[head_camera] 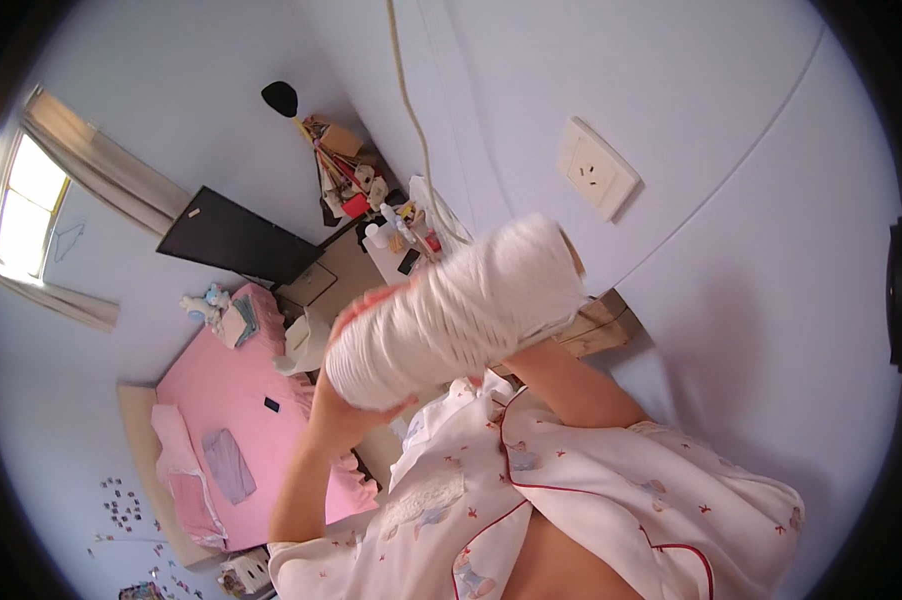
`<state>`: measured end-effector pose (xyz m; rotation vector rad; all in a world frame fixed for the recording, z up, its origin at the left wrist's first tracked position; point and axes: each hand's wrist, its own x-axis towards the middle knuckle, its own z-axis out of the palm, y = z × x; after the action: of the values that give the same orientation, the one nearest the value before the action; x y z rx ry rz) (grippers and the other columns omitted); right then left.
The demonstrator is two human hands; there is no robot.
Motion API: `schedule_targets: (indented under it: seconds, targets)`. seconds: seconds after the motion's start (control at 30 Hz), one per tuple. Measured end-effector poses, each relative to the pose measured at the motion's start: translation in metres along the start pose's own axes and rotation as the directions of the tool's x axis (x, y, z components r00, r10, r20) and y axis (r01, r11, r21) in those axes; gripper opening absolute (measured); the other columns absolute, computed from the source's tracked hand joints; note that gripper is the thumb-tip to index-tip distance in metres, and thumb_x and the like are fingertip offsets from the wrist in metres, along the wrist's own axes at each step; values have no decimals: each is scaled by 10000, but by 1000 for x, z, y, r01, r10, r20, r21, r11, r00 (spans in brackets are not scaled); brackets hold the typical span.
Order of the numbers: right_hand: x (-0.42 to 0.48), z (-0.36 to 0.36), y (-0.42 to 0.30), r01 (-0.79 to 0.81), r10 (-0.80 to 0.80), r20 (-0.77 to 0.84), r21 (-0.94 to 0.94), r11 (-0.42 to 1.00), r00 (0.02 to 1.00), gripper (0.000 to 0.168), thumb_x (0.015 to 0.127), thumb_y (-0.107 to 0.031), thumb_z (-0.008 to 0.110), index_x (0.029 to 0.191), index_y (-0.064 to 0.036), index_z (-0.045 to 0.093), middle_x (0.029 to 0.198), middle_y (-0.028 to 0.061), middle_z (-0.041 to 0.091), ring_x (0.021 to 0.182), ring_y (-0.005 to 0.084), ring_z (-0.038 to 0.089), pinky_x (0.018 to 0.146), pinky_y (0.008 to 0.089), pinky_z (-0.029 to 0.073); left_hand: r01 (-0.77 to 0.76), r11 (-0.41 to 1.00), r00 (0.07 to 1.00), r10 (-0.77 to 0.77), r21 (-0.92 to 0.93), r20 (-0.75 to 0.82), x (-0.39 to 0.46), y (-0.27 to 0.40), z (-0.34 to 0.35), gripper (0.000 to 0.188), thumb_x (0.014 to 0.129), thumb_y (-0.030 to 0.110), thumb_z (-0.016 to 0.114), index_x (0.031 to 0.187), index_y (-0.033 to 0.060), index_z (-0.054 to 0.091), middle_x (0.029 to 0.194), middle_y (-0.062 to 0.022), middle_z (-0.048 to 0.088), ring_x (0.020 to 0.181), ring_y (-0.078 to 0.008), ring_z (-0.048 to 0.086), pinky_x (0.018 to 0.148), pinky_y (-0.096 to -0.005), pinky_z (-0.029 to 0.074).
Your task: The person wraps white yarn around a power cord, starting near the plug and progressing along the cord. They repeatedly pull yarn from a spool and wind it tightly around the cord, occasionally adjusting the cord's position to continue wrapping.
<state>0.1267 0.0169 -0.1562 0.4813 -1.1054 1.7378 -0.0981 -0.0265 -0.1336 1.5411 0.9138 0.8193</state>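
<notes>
A large cone-like spool of white cord (458,315), blurred by motion, is held tilted before my chest, with the brown rim of its core showing at the upper right end. My left hand (346,397) wraps the lower left end of the spool, fingers on its far side and upper edge. The wrist side of my right hand (524,360) shows under the spool's right part; most of that hand is hidden behind the cord, so its grip cannot be made out.
A beige cord (413,112) hangs along the wall and passes behind the spool. A wall socket (590,172) is at the upper right, a cardboard box (605,322) below it. Beyond are a cluttered white table (387,259), a black panel (233,236) and a pink bed (248,375) with a phone.
</notes>
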Motion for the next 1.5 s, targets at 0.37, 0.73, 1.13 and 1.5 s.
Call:
schedule_targets:
  seconds: [0.37,0.73,1.13,1.5]
  targets:
    - [-29,36,11,-138,50,442,170,976,896,406,898,-137,736,1293,-127,642,1504,141,363,1433,313,273,1167,497,193,-590,683,784,359,430,506,-39,39,2,700,719,66,737,1269,483,623,850,-13,666,602,-192,639,507,-310,499]
    - [-122,63,-60,-979,839,-521,-196,61,157,446,977,-228,651,1373,-35,578,1344,156,585,1279,165,535,1073,334,410,-631,640,730,299,438,614,-22,62,-4,593,741,86,708,1230,420,683,885,-15,680,598,-188,628,516,-293,520]
    - [-22,128,-141,-619,665,-398,-776,123,632,894,781,-381,826,1471,6,412,1312,185,577,1143,379,591,948,392,485,-617,670,712,253,413,655,-4,64,2,674,686,108,771,1298,369,663,817,0,680,598,-194,631,510,-305,507]
    - [14,74,-129,-713,353,-658,-419,562,665,854,728,-239,778,1470,-19,416,1290,88,594,1125,197,594,1000,334,458,264,834,925,-361,485,118,6,73,-16,695,798,16,752,1410,74,429,832,-55,738,717,-117,618,710,-272,500]
